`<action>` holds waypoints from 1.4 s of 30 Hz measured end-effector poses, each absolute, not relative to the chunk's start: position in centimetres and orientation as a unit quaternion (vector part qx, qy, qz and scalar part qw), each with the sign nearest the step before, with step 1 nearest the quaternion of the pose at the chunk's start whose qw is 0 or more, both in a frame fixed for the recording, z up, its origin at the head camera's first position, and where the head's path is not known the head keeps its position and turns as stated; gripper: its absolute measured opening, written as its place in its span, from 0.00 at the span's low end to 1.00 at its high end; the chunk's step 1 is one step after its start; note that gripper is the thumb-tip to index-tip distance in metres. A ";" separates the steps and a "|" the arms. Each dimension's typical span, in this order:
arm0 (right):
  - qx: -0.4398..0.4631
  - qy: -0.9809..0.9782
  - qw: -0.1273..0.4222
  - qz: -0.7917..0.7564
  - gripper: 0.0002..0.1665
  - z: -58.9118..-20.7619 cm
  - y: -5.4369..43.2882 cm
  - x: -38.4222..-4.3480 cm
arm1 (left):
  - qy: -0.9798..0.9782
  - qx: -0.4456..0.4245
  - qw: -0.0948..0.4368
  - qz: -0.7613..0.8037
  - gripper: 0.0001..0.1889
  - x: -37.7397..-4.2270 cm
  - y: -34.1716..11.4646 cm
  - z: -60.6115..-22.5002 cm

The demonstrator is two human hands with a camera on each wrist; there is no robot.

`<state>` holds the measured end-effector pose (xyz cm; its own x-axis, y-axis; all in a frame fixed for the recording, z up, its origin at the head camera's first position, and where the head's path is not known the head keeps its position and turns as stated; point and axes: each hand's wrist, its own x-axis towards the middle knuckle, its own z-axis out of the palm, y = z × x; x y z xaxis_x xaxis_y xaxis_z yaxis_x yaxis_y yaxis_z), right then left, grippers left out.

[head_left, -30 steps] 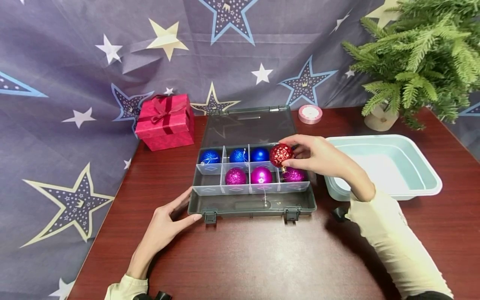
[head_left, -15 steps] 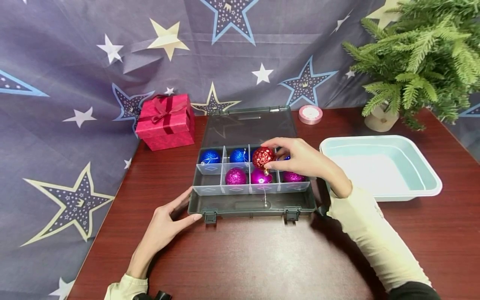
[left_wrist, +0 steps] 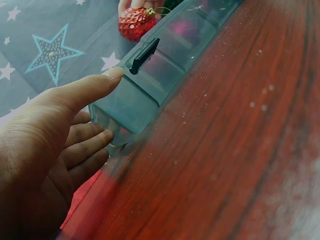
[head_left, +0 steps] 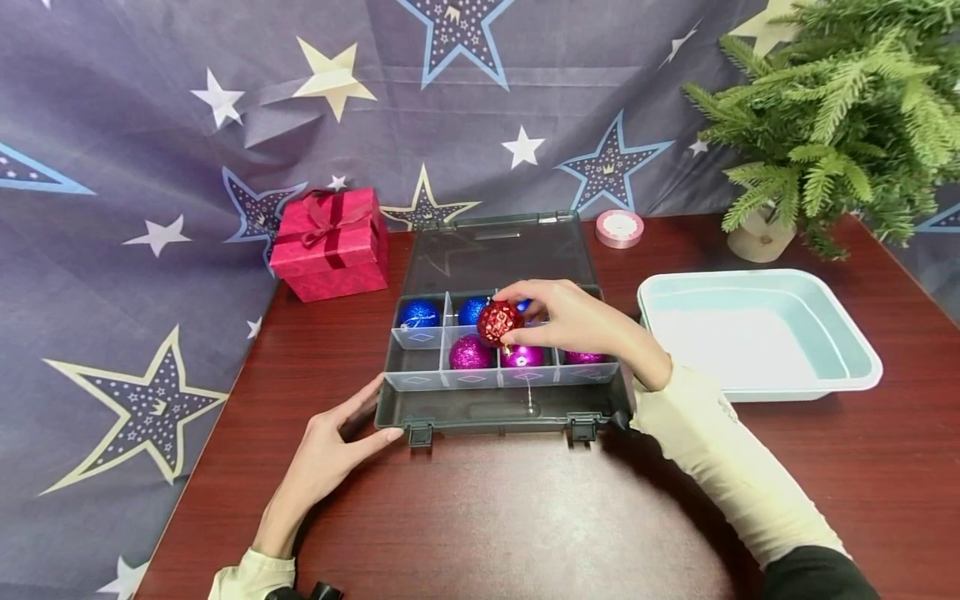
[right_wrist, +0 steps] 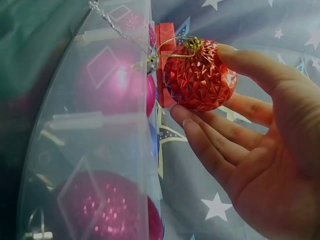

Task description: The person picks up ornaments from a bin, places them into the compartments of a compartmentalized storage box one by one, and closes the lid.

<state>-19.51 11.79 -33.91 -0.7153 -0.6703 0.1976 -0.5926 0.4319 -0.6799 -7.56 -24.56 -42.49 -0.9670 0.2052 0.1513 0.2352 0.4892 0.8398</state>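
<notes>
My right hand [head_left: 573,321] pinches a red faceted Christmas bauble [head_left: 498,322] between thumb and fingers, above the divided box. In the right wrist view, the bauble [right_wrist: 200,77] shows a gold cap and loop. The dark translucent storage box [head_left: 450,408] has its lid folded back. Blue baubles [head_left: 420,315] sit in its rear row and magenta baubles [head_left: 472,353] in the row before it; the right hand partly hides some. The front-row left compartment [head_left: 415,358] holds nothing. My left hand [head_left: 322,458] touches the box's front left corner, its thumb and fingers nearly straight.
A pale blue basin [head_left: 765,333] stands right of the box. At the back left is a red gift box [head_left: 330,246] with a ribbon. A ribbon roll [head_left: 619,228] lies behind, and an artificial fir tree [head_left: 832,125] stands at the back right.
My right hand has carried the red bauble leftward over the box, from the right end to around the middle. The left hand stays at the corner.
</notes>
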 end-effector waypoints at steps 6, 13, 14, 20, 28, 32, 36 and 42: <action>-0.383 0.844 0.072 -0.369 0.33 -33.7 10.4 -19.8 | -0.864 -0.125 0.017 -0.487 0.38 -7.6 -24.7 -42.5; -0.389 0.842 0.093 -0.361 0.33 -33.6 8.9 -20.1 | -0.863 -0.126 0.016 -0.489 0.38 -7.6 -24.7 -42.6; -0.389 0.843 0.094 -0.360 0.33 -33.6 8.7 -20.1 | -0.863 -0.127 0.016 -0.489 0.38 -7.6 -24.6 -42.6; -0.398 0.841 0.094 -0.354 0.32 -33.7 7.4 -20.4 | -0.863 -0.128 0.017 -0.489 0.38 -7.6 -24.6 -42.6; -0.416 0.835 0.097 -0.347 0.32 -33.7 6.0 -20.7 | -0.863 -0.130 0.018 -0.488 0.38 -7.6 -24.7 -42.7; -0.417 0.834 0.099 -0.348 0.33 -33.6 5.2 -20.8 | -0.863 -0.131 0.018 -0.487 0.38 -7.7 -24.7 -42.8; -0.425 0.831 0.095 -0.346 0.32 -33.5 4.5 -20.9 | -0.864 -0.125 0.014 -0.487 0.38 -7.7 -24.7 -42.8; -0.434 0.831 0.090 -0.337 0.30 -33.6 3.4 -21.0 | -0.867 -0.120 0.014 -0.483 0.38 -7.7 -24.6 -42.7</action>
<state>-21.05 3.44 -33.59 -0.6066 -0.7820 0.1429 -0.6606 0.3958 -0.6379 -7.66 -24.61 -42.67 -0.9708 0.1951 0.1398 0.2215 0.5037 0.8350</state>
